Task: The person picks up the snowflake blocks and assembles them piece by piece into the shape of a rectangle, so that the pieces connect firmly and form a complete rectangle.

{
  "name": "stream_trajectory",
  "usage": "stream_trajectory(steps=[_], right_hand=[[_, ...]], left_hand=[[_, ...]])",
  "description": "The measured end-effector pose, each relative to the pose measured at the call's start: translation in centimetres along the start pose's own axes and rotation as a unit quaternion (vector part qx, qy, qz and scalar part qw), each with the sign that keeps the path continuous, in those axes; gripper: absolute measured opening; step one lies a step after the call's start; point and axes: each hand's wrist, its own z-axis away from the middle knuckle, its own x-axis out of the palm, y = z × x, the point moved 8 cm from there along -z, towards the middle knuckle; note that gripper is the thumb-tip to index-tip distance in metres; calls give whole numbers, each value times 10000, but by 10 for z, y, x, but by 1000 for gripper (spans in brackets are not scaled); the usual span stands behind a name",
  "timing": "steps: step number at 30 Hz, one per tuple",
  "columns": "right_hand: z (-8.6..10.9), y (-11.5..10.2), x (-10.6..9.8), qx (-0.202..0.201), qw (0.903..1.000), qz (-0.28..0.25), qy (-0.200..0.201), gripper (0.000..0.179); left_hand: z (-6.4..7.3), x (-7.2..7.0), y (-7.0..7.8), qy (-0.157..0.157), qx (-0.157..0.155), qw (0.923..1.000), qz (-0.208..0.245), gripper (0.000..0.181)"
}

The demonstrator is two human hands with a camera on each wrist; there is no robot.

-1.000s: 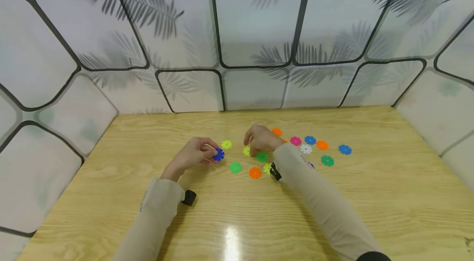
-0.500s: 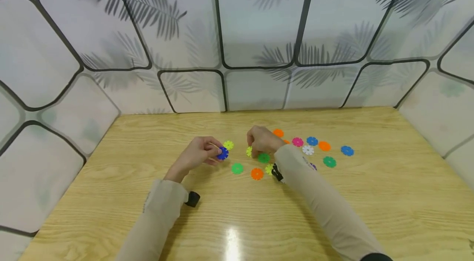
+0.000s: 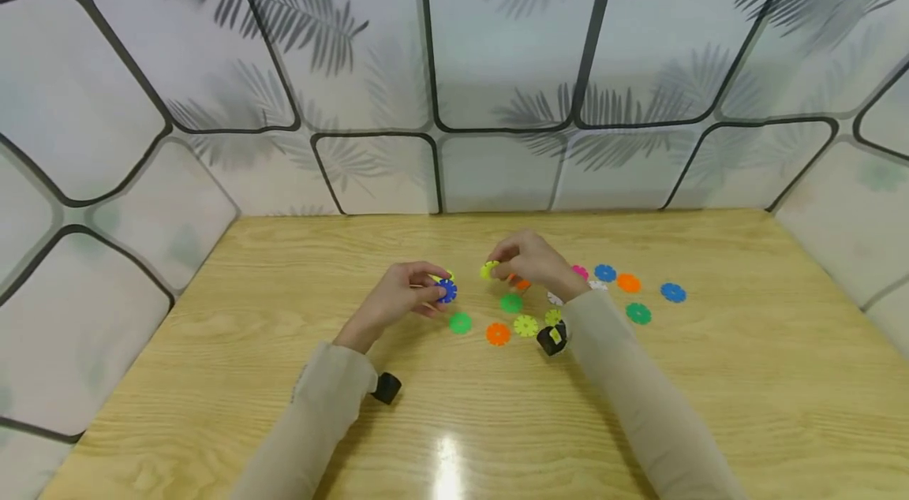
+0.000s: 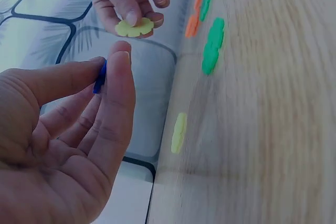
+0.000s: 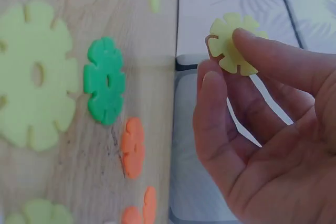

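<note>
Between thumb and forefinger, my left hand (image 3: 398, 296) pinches a dark blue notched snowflake disc (image 3: 447, 291), seen nearly edge-on in the left wrist view. A yellow notched disc (image 5: 228, 43) is pinched by my right hand (image 3: 534, 259), raised above the wooden table. The two held discs are apart, the yellow one to the right of the blue. Another yellow disc (image 4: 179, 132) lies on the table behind the left fingers, partly hidden in the head view. Below and between the hands lie a green disc (image 3: 511, 303), a light green disc (image 3: 460, 322) and an orange disc (image 3: 498, 333).
More yellow discs (image 3: 525, 326) lie near the right wrist's black camera (image 3: 552, 338). Farther right are blue (image 3: 673, 292), orange (image 3: 628, 282) and dark green (image 3: 638, 314) discs; the right hand and sleeve partly cover others. A leaf-patterned partition (image 3: 497, 169) borders the table (image 3: 284, 271).
The right hand has lifted the yellow disc off the table. My left hand has shifted slightly right with the blue disc, and the head view has turned a little left.
</note>
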Motion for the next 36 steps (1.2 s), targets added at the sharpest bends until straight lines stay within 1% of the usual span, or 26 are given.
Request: stream_trajectory(steps=[5,9,12,18,26,32,36], right_hand=[[10,-1,0,-228,9996,-180,-38,16],[15,-3,6,-444,9978,-459,-159,16],[18,-2,11,-540,9964,-627,-176,14],[24,-4,15,-783,9948,-621,-214,13],[30,-11,19,-952,9927,-735,-104,13],[31,-14,22,-1053,9909,-830,58,12],[32,-17,23,-1157,9894,-868,128,12]], left_hand=[[0,4,2,61,52,9998,205,26],[1,6,4,75,101,9994,324,26],[2,8,4,80,111,9992,363,26],[3,11,5,142,142,9988,444,25],[2,15,10,129,212,9985,485,24],[3,15,12,202,265,9977,593,23],[4,16,13,195,318,9971,656,25]])
